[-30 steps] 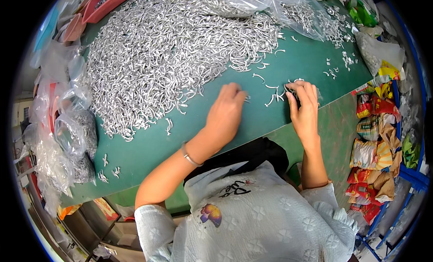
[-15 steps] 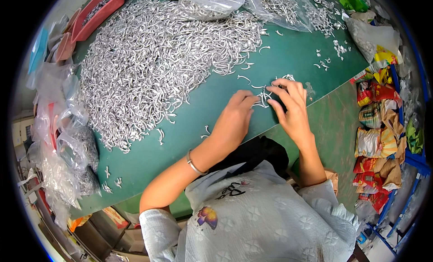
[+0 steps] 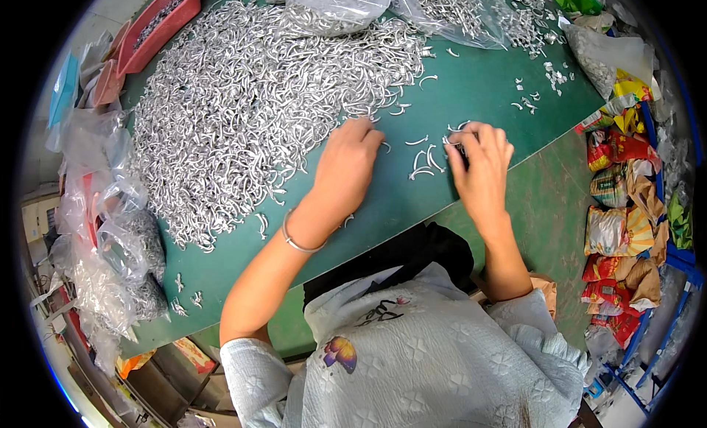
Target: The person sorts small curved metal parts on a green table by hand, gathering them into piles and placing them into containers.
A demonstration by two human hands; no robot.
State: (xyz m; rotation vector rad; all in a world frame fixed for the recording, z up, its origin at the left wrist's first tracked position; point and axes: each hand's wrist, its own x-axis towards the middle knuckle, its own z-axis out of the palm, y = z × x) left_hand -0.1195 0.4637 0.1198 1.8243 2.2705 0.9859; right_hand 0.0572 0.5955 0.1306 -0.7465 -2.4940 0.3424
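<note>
A broad heap of small, silvery curved metal pieces covers much of the green table. At the heap's right edge is my left hand, palm down, fingers bent together. Its fingertips are partly hidden, so what they hold cannot be made out. A small curved piece lies just right of them. My right hand is near the table's edge, thumb and fingers closed on a curved metal piece. Several loose curved pieces lie on the table between the hands.
Clear plastic bags of metal parts lie at the far side, and a pink tray stands far left. Filled clear bags line the left edge. Colourful packages sit on a blue rack at right, beyond the table's edge.
My left hand has moved left and away from me, from the loose pieces to the heap's edge. My right hand has shifted slightly right, its fingers closing. The loose pieces between them are more exposed.
</note>
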